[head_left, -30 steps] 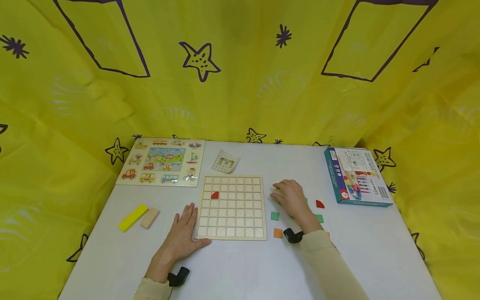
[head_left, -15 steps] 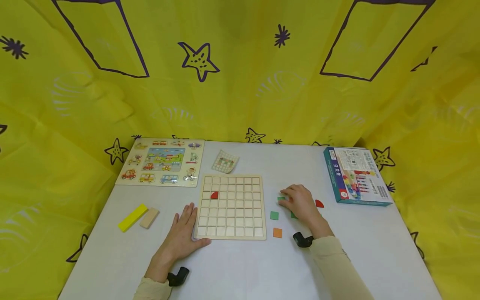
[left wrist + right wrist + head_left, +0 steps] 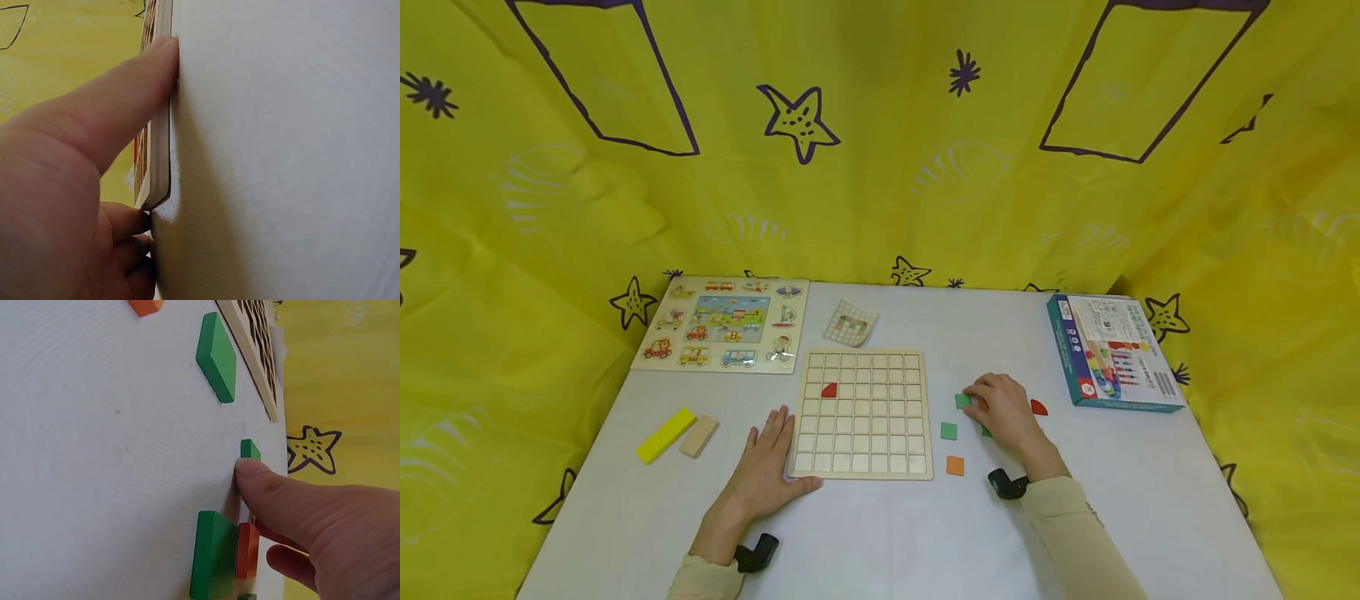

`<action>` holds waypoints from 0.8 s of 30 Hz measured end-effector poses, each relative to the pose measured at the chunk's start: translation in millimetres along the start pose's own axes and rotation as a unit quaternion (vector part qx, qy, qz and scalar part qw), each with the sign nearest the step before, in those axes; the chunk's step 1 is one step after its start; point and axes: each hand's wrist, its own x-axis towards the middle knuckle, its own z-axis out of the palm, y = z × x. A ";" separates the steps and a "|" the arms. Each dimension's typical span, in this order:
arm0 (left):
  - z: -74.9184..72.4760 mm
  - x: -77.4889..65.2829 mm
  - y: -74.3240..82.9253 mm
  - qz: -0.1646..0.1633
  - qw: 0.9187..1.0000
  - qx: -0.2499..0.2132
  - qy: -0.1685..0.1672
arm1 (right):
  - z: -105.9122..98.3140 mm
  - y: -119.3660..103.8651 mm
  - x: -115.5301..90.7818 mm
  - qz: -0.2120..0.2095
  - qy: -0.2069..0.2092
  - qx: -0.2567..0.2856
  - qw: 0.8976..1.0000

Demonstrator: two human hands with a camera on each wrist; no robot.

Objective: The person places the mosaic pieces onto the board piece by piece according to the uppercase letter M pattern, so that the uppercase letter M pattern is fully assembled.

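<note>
My left hand (image 3: 765, 475) lies flat and spread at the lower left corner of the wooden grid board (image 3: 863, 477), fingers along its left side. In the left wrist view the thumb (image 3: 131, 84) touches the board's front edge. One red quarter-circle piece (image 3: 830, 390) sits in a cell of the board. Right of the board, my right hand (image 3: 1006, 412) pinches a green square tile (image 3: 962, 401) at the table surface. In the right wrist view, its thumb overlaps that tile; the other fingertips are mostly hidden. Close by are another green block (image 3: 212, 556) and a red one (image 3: 248, 550).
A green tile (image 3: 949, 431) and an orange tile (image 3: 955, 466) lie beside the board; a red quarter-circle (image 3: 1039, 407) is farther right. Behind stand a pattern card (image 3: 850, 323), picture puzzle (image 3: 647, 354) and box (image 3: 1120, 358). Yellow (image 3: 666, 435) and plain wood blocks (image 3: 700, 436) lie left.
My right hand has drawn back rightward from beside the board, its fingertips coming to the green tile. That tile now looks flatter than half a second ago. The left hand stays put.
</note>
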 end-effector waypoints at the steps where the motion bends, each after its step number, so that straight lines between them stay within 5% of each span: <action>1: 0.1 -0.3 -0.1 0.002 1.000 -0.001 0.002 | 0.2 -0.3 0.0 0.000 0.000 -0.002 1.000; 24: -0.8 -0.3 -0.5 0.005 1.000 0.001 0.004 | 1.0 -13.4 14.5 0.000 0.033 0.021 0.999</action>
